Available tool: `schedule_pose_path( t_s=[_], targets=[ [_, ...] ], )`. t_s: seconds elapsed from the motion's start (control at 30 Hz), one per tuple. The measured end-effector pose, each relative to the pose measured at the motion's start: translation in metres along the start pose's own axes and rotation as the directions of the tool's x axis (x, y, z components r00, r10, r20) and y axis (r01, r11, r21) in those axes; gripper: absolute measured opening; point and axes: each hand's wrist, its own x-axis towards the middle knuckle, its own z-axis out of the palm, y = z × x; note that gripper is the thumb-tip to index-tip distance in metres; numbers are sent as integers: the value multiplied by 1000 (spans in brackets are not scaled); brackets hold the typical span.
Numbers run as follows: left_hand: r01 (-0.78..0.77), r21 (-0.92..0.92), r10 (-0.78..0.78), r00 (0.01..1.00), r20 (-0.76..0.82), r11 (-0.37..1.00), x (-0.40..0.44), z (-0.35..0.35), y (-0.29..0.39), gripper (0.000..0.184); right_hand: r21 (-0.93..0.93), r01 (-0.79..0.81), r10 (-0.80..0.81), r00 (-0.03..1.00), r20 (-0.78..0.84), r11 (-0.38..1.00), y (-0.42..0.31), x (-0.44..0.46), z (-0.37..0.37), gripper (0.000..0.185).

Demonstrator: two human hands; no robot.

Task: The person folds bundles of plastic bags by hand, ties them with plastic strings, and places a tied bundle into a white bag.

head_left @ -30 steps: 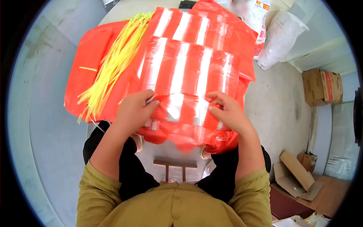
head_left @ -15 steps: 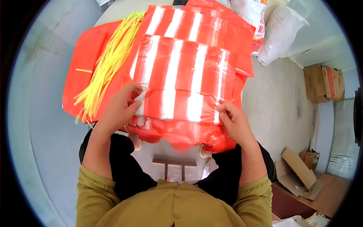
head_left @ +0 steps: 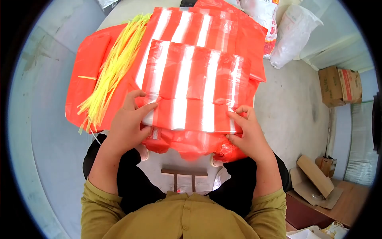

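A red-and-white striped plastic bag [head_left: 199,75] lies flat on top of a pile of red bags, with a crease across its lower part. My left hand [head_left: 129,123] is at the bag's lower left side, fingers spread, one fingertip on the film and the thumb near the bottom edge. At the lower right side, my right hand [head_left: 252,133] touches the film with its fingertips, the thumb apart and lower, by the bottom edge. Neither hand pinches the film visibly. Crumpled red plastic [head_left: 191,145] hangs below the bag, over the front of the pile.
Yellow plastic strips [head_left: 117,71] lie in a bundle on red sheeting [head_left: 87,51] to the left. White sacks [head_left: 294,38] stand at the back right. Cardboard boxes [head_left: 340,85] are by the right wall, and an opened carton [head_left: 314,183] sits lower right. A wooden stool [head_left: 184,173] is between my legs.
Both hands have loosened from a pinch on the bag's side edges to spread fingers. Their thumbs are now lower, by the bottom edge, and the bag's lower part looks flatter.
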Motion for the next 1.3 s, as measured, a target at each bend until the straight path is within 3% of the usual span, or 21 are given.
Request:
schedule_pose_path(
  t_s=[0.27, 0.37, 0.4, 0.47, 0.5, 0.57, 0.67, 0.83, 0.97, 1.3],
  targets=[
    [-202, 122, 223, 956, -189, 972, 0, 6, -20, 48, -271, 85, -111, 990, -83, 959, 0, -2, -4, 46],
    [-325, 158, 355, 906, -232, 933, 5, -11, -27, 32, -234, 171, -211, 964, -159, 957, 4, -2, -19, 39],
    [-271, -86, 246, 943, -223, 959, 2, -11, -32, 25, -174, 203, -234, 955, -181, 964, 9, -1, -22, 34],
    [-105, -543, 45, 991, -123, 833, -2, -9, -39, 12, -53, 269, -274, 934, -228, 962, 16, 2, -26, 23],
    [27, -587, -66, 997, -46, 809, -2, -9, -38, 8, 171, 98, -65, 980, -187, 980, 15, 2, -27, 17],
    [287, -640, -274, 954, 123, 713, 0, -10, -34, 8, 548, -273, 309, 951, 27, 791, 9, 2, -27, 8],
    [213, -508, -272, 961, -44, 835, 10, 5, -31, 14, 619, -301, 356, 934, 37, 725, 30, 5, -10, 12],
    [241, -408, -311, 944, -114, 881, 25, 12, -20, 15, 650, -264, 403, 913, -71, 713, 39, 12, 8, 11],
    [252, -360, -325, 932, -159, 898, 35, 18, -19, 17, 524, -190, 343, 916, -211, 830, 43, 15, 16, 12],
    [364, -76, -372, 914, -162, 928, 51, 22, -19, 26, 480, -220, 316, 940, -128, 849, 38, 17, 11, 25]
  ],
)
